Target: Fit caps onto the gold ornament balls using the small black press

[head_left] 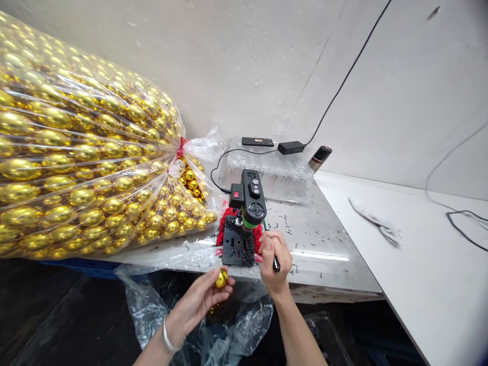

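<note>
My left hand (208, 292), with a silver bangle on the wrist, holds a shiny gold ball (221, 278) just off the table's front edge. Wrapped round the black-tipped lever handle (276, 264) is my right hand (275, 259). That lever belongs to a small black and green bench drill press (252, 195) with a red switch. Its slotted black base plate (233, 249) rests on a red cloth (220, 236) and is strewn with dark shavings. Below my left hand hangs a clear plastic bag (244, 330) with gold showing inside.
Large clear bags of gold balls (84, 152) fill the left side. Behind the drill are a clear plastic tray (267, 175), a phone (257, 142), a power adapter (291, 147) and a dark-capped bottle (320, 158). A white side table (419, 264) carries crumpled whitish gloves or cloth (375, 222).
</note>
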Demonstrator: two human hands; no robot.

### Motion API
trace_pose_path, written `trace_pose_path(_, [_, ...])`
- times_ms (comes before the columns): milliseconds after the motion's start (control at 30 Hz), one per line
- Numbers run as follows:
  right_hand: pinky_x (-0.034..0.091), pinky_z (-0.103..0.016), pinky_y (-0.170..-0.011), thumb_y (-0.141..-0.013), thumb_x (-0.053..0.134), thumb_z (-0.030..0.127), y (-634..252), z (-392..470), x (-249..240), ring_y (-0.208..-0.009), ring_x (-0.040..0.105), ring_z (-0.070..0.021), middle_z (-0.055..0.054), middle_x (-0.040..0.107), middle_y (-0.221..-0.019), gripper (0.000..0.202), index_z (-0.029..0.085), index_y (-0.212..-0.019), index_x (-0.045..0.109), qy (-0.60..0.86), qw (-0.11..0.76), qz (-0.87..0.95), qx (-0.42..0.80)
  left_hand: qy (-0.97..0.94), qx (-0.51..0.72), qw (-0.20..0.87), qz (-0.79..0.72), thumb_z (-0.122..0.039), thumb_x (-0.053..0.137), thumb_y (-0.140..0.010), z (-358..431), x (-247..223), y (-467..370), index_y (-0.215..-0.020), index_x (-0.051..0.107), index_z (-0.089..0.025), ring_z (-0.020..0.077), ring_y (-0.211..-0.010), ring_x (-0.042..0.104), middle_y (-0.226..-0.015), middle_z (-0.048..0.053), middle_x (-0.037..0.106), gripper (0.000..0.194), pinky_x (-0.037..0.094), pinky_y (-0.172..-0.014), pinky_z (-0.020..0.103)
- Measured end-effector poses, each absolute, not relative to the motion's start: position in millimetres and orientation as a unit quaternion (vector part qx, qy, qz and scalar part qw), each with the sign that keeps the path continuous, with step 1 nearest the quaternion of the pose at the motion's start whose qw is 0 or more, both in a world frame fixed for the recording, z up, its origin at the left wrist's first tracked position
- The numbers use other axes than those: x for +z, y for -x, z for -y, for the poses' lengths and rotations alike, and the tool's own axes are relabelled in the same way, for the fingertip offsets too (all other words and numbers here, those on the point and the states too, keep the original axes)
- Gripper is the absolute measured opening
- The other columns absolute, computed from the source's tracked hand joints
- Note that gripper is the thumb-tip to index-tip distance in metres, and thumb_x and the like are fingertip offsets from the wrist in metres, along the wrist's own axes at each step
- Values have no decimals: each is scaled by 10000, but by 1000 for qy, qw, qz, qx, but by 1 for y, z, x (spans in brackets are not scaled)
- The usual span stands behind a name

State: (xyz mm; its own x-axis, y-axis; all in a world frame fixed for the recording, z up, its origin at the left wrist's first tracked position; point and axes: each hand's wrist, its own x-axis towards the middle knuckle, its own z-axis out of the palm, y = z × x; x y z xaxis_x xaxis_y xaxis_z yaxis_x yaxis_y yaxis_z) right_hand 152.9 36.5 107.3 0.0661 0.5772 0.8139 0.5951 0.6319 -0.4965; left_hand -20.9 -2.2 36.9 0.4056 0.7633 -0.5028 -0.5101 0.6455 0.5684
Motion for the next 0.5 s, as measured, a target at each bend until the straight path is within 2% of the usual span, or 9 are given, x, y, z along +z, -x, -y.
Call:
trace_pose_path(67, [400, -274, -616, -875, 391, 47, -153, -37, 109, -690, 522, -131, -7, 502, -669, 259, 196, -670, 447, 426, 588, 688, -7, -205, 433, 781, -401, -359, 700, -777, -22, 51, 17, -1038, 647, -143, 89, -632, 602, -862, 65, 700, 343, 465, -533, 167])
trace_pose_path(133, [399, -273, -607, -877, 389, 55, -154, -37, 112, -676, 513, -128, -9, 500, -673, 256, 194, -671, 453, 422, 587, 691, -3, -192, 458, 767, -407, -317, 702, -775, -45, 54, 12, -1045, 636, -144, 82, -615, 592, -844, 56, 701, 327, 443, -510, 157])
trace_pose_path(233, [400, -267, -599, -877, 390, 65, -155, -37, 116, -662, 501, -124, -8, 492, -675, 248, 190, -676, 461, 424, 583, 693, 5, -151, 465, 774, -401, -212, 701, -755, -68, 50, 4, -1023, 637, -127, 135, -741, 652, -844, 72, 706, 288, 510, -650, 206])
trace_pose_path(333, [398, -259, -596, -872, 397, 57, -155, -37, 116, -663, 490, -119, -8, 488, -678, 238, 188, -684, 460, 430, 578, 694, 5, -162, 488, 761, -395, -157, 725, -700, -76, 42, -2, -979, 650, -126, 160, -814, 665, -877, 70, 708, 290, 523, -792, 269])
trace_pose_path(500, [394, -255, -591, -865, 398, 38, -155, -36, 113, -674, 488, -120, -10, 494, -672, 236, 189, -694, 458, 431, 578, 693, 2, -268, 537, 656, -457, -273, 771, -651, -78, 27, -11, -941, 633, -141, 142, -794, 644, -868, 47, 700, 347, 511, -755, 260])
